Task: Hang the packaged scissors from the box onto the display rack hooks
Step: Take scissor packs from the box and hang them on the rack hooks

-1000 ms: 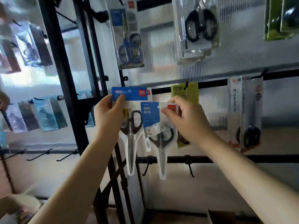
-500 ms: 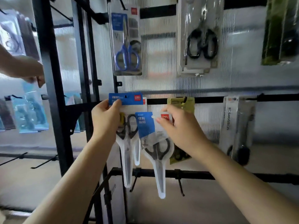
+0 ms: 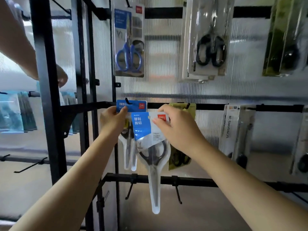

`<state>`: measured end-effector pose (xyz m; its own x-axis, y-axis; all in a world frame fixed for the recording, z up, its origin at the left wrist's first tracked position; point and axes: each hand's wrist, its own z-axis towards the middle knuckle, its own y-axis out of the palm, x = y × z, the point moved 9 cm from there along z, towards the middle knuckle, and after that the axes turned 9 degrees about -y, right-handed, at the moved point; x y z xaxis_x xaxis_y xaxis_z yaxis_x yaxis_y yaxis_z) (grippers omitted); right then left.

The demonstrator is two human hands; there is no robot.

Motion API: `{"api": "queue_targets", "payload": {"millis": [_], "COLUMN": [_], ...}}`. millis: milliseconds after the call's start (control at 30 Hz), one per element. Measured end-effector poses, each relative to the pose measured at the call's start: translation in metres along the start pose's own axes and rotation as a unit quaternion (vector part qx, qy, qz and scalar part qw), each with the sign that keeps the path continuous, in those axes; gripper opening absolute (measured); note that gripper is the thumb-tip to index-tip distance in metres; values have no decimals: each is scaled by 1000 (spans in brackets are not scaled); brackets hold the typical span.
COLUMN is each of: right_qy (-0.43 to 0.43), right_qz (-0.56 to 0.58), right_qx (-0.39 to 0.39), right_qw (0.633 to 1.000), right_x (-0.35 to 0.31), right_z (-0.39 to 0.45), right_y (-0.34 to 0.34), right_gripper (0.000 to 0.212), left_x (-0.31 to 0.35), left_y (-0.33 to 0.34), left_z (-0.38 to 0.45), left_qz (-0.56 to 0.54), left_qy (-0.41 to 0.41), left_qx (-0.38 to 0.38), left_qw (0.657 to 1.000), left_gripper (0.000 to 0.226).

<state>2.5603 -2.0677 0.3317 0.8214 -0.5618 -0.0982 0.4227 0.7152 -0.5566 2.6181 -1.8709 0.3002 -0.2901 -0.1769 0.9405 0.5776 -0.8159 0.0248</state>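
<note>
Left hand pinches the blue-header pack threaded on the hook. Right hand pinches a second pack, just right, overlapping.

Backdrop: ribbed translucent wall panel, backlit.
Black metal upright at left, black horizontal rails across the panel; pale daylight glows through the ribbing, with a brighter patch behind the upright on the left.

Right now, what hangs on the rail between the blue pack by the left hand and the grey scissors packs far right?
In the head view, a yellow-green pack hangs between the blue-topped pack and the grey packs, partly hidden by the right hand.
</note>
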Motion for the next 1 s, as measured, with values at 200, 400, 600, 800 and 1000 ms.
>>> {"api": "queue_targets", "payload": {"millis": [200, 400, 600, 800, 1000], "right_qy": [-1, 8, 66, 78, 113], "right_qz": [32, 58, 68, 61, 79], "right_qx": [4, 21, 44, 38, 25], "right_qw": [999, 998, 994, 994, 990], "right_x": [-13, -21, -5, -5, 8], "right_z": [18, 47, 63, 68, 70], "right_y": [12, 30, 35, 37, 50], "right_gripper": [6, 7, 13, 22, 13], "left_x": [-6, -8, -16, -23, -21], "left_y": [-32, -66, -53, -45, -46], "left_z": [-3, -28, -49, -59, -64], "left_qz": [57, 131, 249, 260, 263], "left_qy": [9, 93, 137, 162, 184], "left_qx": [65, 86, 59, 54, 58], "left_qw": [996, 983, 957, 950, 945], "left_gripper": [32, 30, 42, 36, 37]}}
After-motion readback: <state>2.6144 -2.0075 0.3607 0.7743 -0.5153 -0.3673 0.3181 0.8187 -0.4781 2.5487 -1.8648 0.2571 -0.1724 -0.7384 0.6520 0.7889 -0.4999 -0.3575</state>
